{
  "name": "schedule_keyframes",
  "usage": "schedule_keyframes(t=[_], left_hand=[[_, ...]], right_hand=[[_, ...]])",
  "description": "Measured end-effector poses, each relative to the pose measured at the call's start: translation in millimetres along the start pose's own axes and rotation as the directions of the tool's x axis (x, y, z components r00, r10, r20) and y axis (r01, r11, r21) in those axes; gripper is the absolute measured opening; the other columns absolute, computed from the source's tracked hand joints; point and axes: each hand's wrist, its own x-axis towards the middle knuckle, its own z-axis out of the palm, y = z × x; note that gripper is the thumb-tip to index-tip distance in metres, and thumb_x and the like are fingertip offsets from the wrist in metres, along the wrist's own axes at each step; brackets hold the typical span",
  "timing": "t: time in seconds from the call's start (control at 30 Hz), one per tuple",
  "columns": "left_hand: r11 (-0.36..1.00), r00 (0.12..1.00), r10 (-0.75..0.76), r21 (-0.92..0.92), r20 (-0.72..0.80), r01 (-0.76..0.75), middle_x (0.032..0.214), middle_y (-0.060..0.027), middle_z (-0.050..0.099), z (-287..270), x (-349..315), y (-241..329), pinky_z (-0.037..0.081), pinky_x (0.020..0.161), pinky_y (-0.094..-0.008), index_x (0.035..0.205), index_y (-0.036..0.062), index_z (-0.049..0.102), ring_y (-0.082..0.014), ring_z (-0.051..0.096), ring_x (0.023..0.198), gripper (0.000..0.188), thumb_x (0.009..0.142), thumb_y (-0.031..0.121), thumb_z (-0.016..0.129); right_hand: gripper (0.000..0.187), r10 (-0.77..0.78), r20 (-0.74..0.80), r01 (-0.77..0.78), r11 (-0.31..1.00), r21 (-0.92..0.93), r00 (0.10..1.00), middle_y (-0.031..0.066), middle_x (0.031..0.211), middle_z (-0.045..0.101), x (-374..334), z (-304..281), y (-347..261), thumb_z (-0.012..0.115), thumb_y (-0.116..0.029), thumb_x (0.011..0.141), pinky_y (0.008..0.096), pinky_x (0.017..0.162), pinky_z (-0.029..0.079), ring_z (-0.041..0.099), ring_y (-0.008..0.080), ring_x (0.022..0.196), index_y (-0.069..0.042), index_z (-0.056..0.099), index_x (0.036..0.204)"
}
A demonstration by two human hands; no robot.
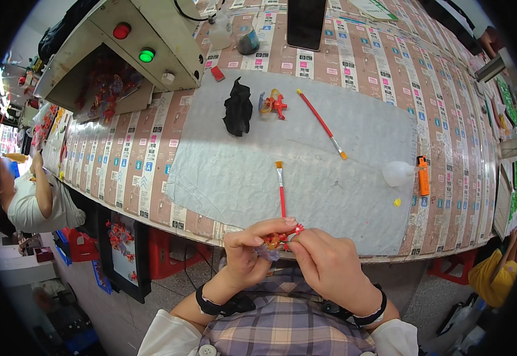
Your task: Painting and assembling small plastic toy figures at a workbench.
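Close to my body, at the table's front edge, my left hand (245, 249) is closed around a small figurine (272, 242) in red, orange and translucent purple. My right hand (328, 261) is pinched against the figurine's right side. A thin dark sliver shows at its fingertips, too small to name. A red-handled paintbrush (281, 193) lies just beyond my left fingers, bristles pointing away. Farther off, a similar figurine (274, 105) rests beside a crumpled black cloth (238, 108). To its right a second red-handled brush (321, 123) lies slanted.
A grey-white sheet (223, 178) covers the table's middle. On the right are a translucent squeeze bottle (398, 174) and an orange lighter-shaped object (423, 176). A machine (169, 35) with red and green lights stands back left, near a jar (248, 43) and phone (305, 25).
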Motion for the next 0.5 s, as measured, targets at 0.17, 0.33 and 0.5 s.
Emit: schedule_keyframes(t=[0.17,0.33,0.5], left_hand=[[0.999,1.0,-0.006,-0.053,0.017,0.007,0.116,-0.0306,0.047,0.0,-0.9,-1.5,0.041,0.094,-0.0478,0.104,0.0109,0.026,-0.0414,0.048,0.112,0.054,0.067,-0.026,0.038],[0.998,0.999,-0.022,-0.055,0.027,0.023,0.116,-0.0303,0.047,0.1,-1.3,-1.4,0.041,0.094,-0.0475,0.104,0.0113,0.026,-0.0409,0.048,0.112,0.053,0.068,-0.026,0.037],[0.994,0.998,-0.04,-0.095,0.044,0.044,0.117,-0.0301,0.047,0.0,-4.7,-2.6,0.041,0.094,-0.0468,0.104,0.0117,0.026,-0.0404,0.05,0.111,0.051,0.07,-0.025,0.038]], right_hand=[[0.013,0.016,0.02,-0.016,1.0,0.016,1.0,0.0046,0.061,0.053,0.4,-0.7,-0.1,0.057,-0.017,0.084,0.0295,0.041,0.041,0.054,0.0206,0.048,-0.008,0.055,0.076],[0.014,0.065,0.078,-0.069,0.996,0.049,0.995,0.0071,0.064,0.057,0.1,-3.0,0.3,0.055,-0.018,0.085,0.0316,0.042,0.042,0.057,0.0227,0.053,-0.006,0.056,0.078],[0.019,0.177,0.274,-0.246,0.938,0.245,0.945,0.0116,0.069,0.06,3.9,-11.2,2.0,0.051,-0.019,0.088,0.0352,0.051,0.045,0.06,0.0282,0.059,-0.003,0.057,0.081]])
